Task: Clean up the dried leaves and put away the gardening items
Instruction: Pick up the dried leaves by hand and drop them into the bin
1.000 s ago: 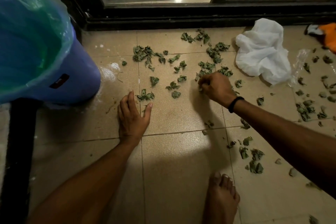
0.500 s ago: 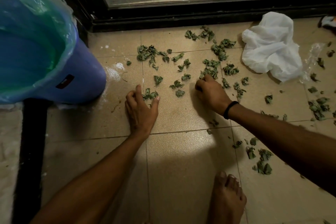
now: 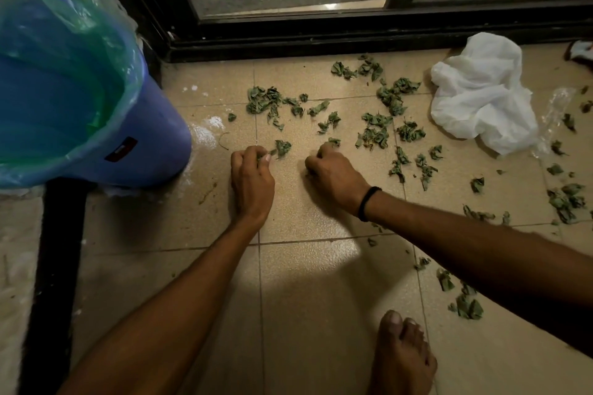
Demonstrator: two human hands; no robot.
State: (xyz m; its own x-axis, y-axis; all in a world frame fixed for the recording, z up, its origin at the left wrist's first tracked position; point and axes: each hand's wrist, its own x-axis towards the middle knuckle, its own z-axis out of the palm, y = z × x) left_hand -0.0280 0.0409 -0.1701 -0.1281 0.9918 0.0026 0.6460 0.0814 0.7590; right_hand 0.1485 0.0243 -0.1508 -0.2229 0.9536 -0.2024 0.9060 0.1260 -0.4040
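Several dried green leaves (image 3: 375,135) lie scattered over the beige floor tiles (image 3: 308,282), from the door track down to the right edge. My left hand (image 3: 252,178) rests on the floor with its fingers curled around a few leaves beside one loose leaf (image 3: 283,147). My right hand (image 3: 333,175), with a black band on the wrist, is curled over gathered leaves just right of it. A blue bin (image 3: 150,157) lined with a green bag (image 3: 73,51) stands at the left.
A crumpled white plastic bag (image 3: 481,93) lies at the upper right beside a clear wrapper (image 3: 555,112). A black sliding-door track (image 3: 321,38) runs across the top. My bare foot (image 3: 401,359) is at the bottom. A black strip (image 3: 54,266) borders the left.
My left hand went from flat on the tile to curled on leaves. My right hand swept left from the middle pile toward the left hand, and the leaves between them are gone from the floor.
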